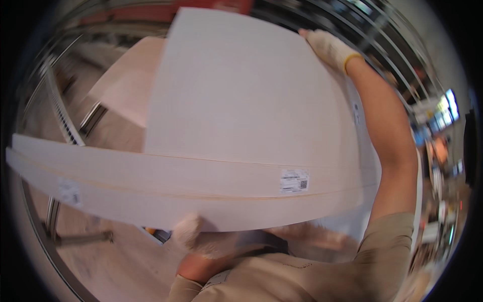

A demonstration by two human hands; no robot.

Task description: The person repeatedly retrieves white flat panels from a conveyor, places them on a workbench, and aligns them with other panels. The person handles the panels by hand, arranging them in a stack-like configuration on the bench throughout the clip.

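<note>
A large pale panel [234, 87] spans the middle of the view. My right hand [326, 49], in a white knit glove with a yellow cuff, grips its far right edge. Across its near side run two narrow pale boards, a farther one [211, 171] and a nearer one [241, 213], with yellowish edges showing. Printed labels [294, 181] are stuck on the boards. My gloved left hand [188, 230] holds the bottom edge of the nearer board, the rest of the hand hidden or blurred. Whether panel and boards are joined cannot be told.
Another pale panel [130, 79] lies beyond, at left. A roller conveyor rail [60, 102] and metal frame legs [92, 117] stand on the left. Metal racking [392, 56] rises at upper right. A red structure [211, 5] is at the top.
</note>
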